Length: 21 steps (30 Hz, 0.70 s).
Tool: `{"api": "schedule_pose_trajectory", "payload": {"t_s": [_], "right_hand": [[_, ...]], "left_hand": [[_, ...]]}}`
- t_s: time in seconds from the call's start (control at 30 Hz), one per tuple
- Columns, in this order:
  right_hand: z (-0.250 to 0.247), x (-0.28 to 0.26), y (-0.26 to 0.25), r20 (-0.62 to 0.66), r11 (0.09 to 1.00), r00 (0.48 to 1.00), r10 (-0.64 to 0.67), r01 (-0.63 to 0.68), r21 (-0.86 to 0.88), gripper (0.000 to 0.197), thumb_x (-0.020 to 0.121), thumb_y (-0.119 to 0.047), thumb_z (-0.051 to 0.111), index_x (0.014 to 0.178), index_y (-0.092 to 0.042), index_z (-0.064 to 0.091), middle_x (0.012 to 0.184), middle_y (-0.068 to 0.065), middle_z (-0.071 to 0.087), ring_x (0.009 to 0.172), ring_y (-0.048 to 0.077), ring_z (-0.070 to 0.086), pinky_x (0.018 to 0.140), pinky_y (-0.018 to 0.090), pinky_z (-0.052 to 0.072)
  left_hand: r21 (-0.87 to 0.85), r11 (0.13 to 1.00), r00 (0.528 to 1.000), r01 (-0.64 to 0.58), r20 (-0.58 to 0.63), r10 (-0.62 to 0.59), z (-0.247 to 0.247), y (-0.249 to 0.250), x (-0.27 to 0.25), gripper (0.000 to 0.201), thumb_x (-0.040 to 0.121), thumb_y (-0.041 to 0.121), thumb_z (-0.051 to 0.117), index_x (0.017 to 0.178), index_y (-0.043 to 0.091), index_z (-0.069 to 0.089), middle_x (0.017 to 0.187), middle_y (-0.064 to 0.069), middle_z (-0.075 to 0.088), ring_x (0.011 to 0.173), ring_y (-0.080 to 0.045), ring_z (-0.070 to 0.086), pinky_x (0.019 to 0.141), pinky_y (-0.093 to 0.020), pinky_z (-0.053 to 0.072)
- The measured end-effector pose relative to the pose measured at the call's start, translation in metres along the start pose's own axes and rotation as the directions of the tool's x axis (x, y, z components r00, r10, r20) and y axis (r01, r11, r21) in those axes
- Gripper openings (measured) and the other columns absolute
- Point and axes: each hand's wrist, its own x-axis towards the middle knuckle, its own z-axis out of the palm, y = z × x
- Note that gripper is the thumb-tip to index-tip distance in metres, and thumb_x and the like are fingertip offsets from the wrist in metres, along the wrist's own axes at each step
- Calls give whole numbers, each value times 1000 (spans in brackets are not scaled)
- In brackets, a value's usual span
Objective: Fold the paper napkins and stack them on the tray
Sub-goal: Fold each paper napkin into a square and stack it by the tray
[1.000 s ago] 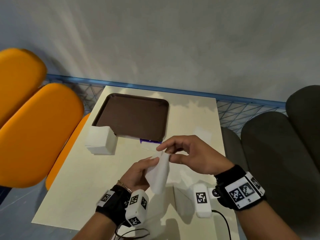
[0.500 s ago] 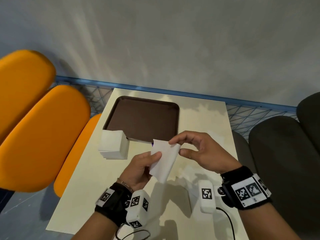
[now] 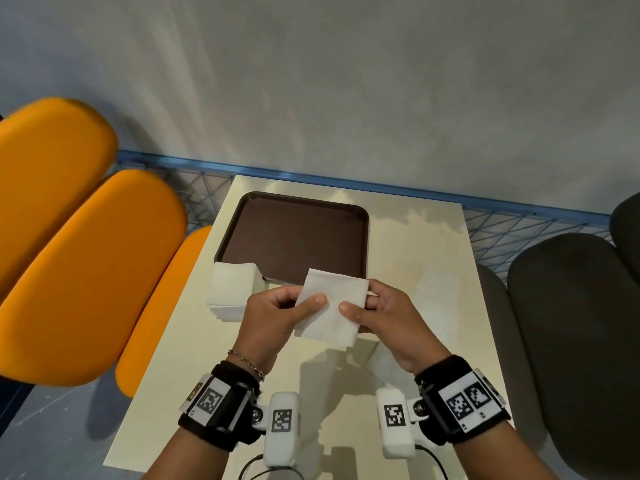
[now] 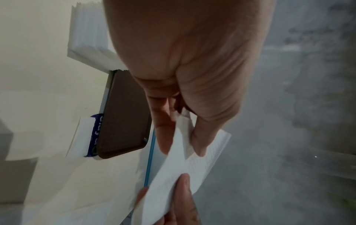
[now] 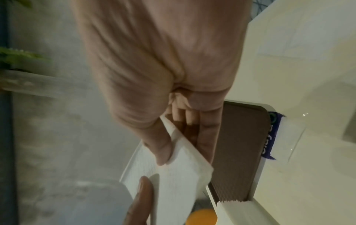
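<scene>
Napkin: white paper napkin [image 3: 330, 304] held above the table, between both hands, near the brown tray [image 3: 298, 233].
Left hand [image 3: 273, 318]: thumb and fingers pinching its left edge.
Right hand [image 3: 384, 317]: pinching its right edge.
Writing: purple wrapper [image 4: 94, 137] lettering unreadable.

one tray [image 3: 363, 237], one napkin stack [image 3: 232, 292], one held napkin [image 3: 332, 306]

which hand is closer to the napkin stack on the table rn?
Left. The left hand sits right beside the napkin stack, overlapping its near corner in the head view, while the right hand is farther off, across the held napkin both hands pinch.
</scene>
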Motion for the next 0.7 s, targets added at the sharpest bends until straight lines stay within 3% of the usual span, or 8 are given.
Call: {"api": "schedule_pose_trajectory", "payload": {"t_s": [0.13,0.27,0.4,0.53,0.6,0.7], "right_hand": [[0,5,-2,23,999,1000,-13,14,-29,31,98,-10,73,129,-13,69,113,5,81,105,26,78,87,39,63],[1,10,-1,-17,996,1000,-12,10,-94,20,102,-19,70,121,-13,75,105,6,82,98,24,79,87,43,64],[3,13,1,-27,994,1000,12,-15,-112,20,103,-29,68,117,-17,78,102,5,82,91,21,78,77,38,63],[3,14,1,-28,992,999,33,-36,-120,24,104,-36,67,115,-19,79,100,2,82,84,15,76,68,32,58],[2,14,1,-26,993,999,33,-36,-111,23,104,-37,66,115,-20,78,100,1,82,82,13,76,66,30,56],[-2,13,-1,10,995,999,37,-36,-90,23,103,-34,68,122,-22,73,105,1,82,93,18,78,73,34,59]], "left_hand": [[24,1000,998,1,-69,0,-2,-3,3,15,87,24,82,97,12,83,96,-1,81,87,-15,77,70,-27,60],[100,995,989,-14,-145,28,-2,-4,5,18,90,34,78,84,17,83,84,5,79,71,2,67,65,-19,57],[161,987,985,13,-172,15,-1,-6,8,30,93,42,73,80,17,81,84,1,75,76,-5,60,70,-29,52],[184,981,992,66,-117,-45,-2,-6,10,48,97,53,64,87,9,79,97,-11,73,87,-18,63,72,-33,49],[156,982,992,109,-86,-96,-2,-4,10,49,98,51,63,91,5,79,96,-8,77,85,-14,69,72,-33,55],[93,984,986,152,-76,-145,1,3,7,34,99,44,65,88,17,83,90,7,80,75,-1,73,75,-30,59]]}}
